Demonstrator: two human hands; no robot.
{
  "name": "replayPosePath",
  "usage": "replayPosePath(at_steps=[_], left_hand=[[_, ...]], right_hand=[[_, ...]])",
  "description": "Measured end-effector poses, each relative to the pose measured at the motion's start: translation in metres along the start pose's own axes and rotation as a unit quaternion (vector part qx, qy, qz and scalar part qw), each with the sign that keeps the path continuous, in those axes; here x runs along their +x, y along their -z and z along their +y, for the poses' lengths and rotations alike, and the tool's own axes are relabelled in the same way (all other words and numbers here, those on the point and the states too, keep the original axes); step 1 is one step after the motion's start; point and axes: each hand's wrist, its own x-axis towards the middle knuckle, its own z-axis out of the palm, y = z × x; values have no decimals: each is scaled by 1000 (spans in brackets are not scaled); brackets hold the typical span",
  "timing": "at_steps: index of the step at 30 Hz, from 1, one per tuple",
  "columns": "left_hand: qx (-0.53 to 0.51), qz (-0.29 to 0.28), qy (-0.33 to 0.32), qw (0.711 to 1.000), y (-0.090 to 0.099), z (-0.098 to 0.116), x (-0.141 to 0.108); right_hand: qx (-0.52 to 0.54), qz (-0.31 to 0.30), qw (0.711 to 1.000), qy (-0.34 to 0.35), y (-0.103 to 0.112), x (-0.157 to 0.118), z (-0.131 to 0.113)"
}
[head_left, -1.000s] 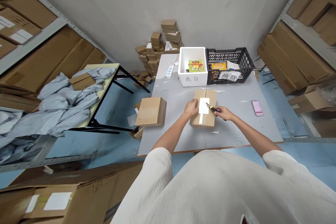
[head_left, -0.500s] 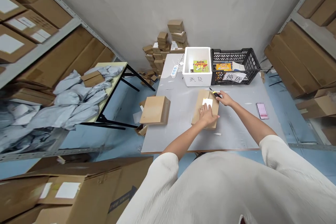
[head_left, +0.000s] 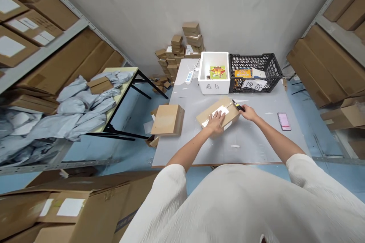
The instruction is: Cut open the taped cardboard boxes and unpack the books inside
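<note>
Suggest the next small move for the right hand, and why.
The right hand could perhaps draw its black-and-yellow utility knife lightly along the right end of the brown cardboard box: the blade is there, and the left hand rests on top, clear of it.

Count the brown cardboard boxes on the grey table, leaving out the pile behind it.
2: the labelled box under the left hand, and the plain box at the left edge of the grey table.

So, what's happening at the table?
Left hand flat on labelled carton. Right hand gripping cutter at carton's far end. Second carton off left.
</note>
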Motion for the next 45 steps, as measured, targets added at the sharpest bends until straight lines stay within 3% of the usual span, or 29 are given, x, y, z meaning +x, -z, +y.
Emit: replayPosePath(at_steps=[5, 10, 14, 18, 24, 30, 40, 45], left_hand=[[0, 19, -21, 1000, 6, -11, 4], [19, 30, -55, 998, 10, -14, 1], [15, 64, -55, 996, 12, -4, 0], [7, 69, -43, 997, 14, 7, 6], [22, 44, -28, 998, 18, 7, 21], [38, 45, -29, 998, 19, 9, 22], [36, 66, -42, 996, 13, 10, 20], [36, 79, -50, 995, 9, 8, 19]], right_hand=[[59, 4, 997, -41, -12, -38, -3], [156, -48, 985, -48, -28, -70, -11], [244, -88, 965, -43, -27, -77, -6], [257, -89, 960, -62, -12, -67, 11], [197, -95, 975, -36, 18, -52, 36], [-5, -99, 992, 75, 41, -34, 41], [-209, -114, 963, 130, 44, -4, 27], [-194, -138, 964, 121, 41, 5, 22]])
